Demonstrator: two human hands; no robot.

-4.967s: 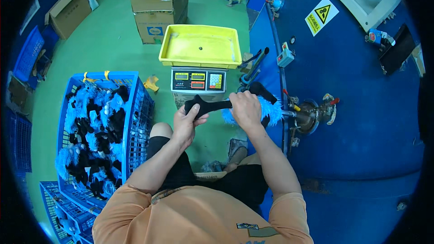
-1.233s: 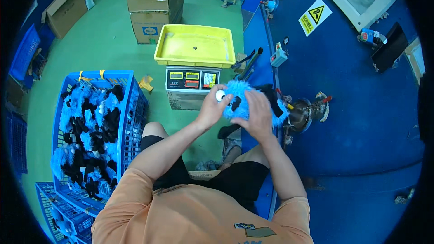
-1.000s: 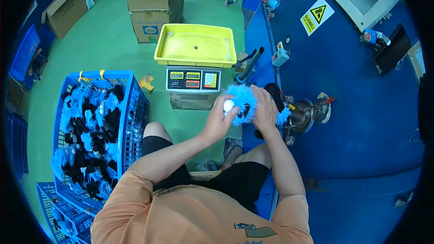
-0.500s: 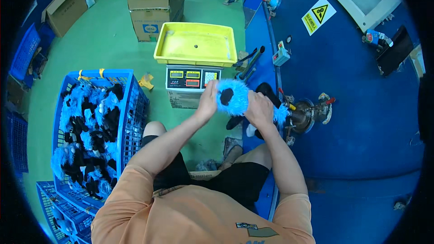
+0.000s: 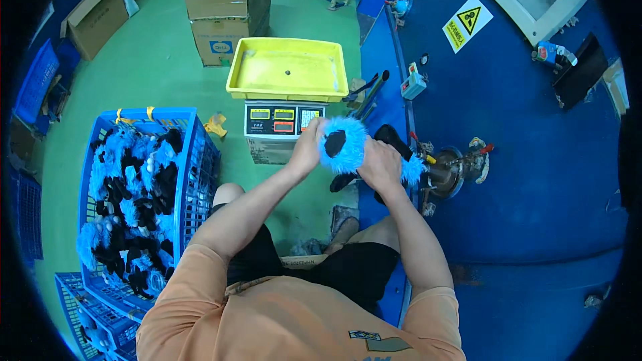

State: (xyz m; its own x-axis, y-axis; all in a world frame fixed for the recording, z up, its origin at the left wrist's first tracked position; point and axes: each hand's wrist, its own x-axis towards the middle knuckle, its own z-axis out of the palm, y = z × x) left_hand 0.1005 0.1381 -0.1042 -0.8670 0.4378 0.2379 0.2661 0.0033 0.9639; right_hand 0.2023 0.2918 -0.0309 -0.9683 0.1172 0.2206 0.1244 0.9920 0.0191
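Observation:
A furry blue plush toy [image 5: 345,146] with a black oval patch is held between my hands, in front of the scale. My left hand [image 5: 307,148] is closed on its left side. My right hand [image 5: 381,164] grips it from the right, fingers wrapped over the fur. Black limbs stick out above and below my right hand. Beyond that hand, more blue fur reaches a metal pipe fitting [image 5: 447,172] on the blue machine; whether the toy sits over its end is hidden.
At left stands a blue plastic basket [image 5: 187,180] full of blue and black plush pieces. Ahead, a yellow tray [image 5: 287,70] rests on a digital scale [image 5: 284,120]. Behind it is an open cardboard box [image 5: 224,23]. The blue machine wall [image 5: 521,180] bounds my right side.
Both hands keep their grip on the plush toy, almost in place. A white part that showed below my right hand is now out of sight. The view has shifted slightly.

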